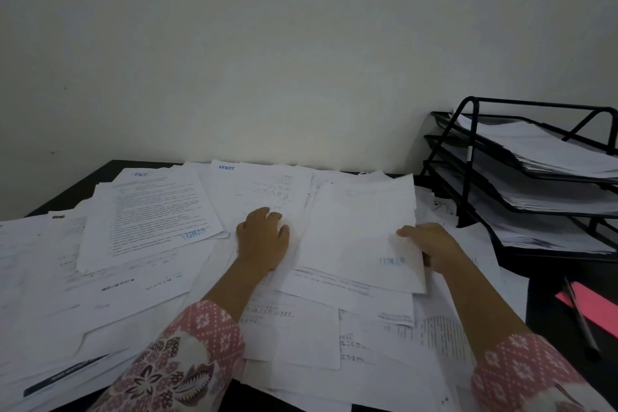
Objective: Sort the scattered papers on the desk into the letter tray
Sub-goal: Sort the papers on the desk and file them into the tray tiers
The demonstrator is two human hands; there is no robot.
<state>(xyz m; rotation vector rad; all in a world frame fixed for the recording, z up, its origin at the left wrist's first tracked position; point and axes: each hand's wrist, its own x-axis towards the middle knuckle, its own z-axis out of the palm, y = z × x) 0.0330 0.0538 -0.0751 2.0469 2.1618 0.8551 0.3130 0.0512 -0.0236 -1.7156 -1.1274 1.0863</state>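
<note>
White printed papers (140, 271) lie scattered and overlapping across the dark desk (77, 192). My left hand (262, 239) rests on the papers in the middle, fingers loosely bent. My right hand (431, 246) pinches the right edge of a small stack of sheets (364, 231) with a blue stamp, thumb on top, lifting that edge slightly. A black wire letter tray (468, 140) with three tiers stands at the right; each tier holds papers.
A pink sheet (592, 306) and a dark pen (582, 321) lie on the desk at the right, in front of the tray. A plain pale wall rises right behind the desk. Patterned pink sleeves cover both forearms.
</note>
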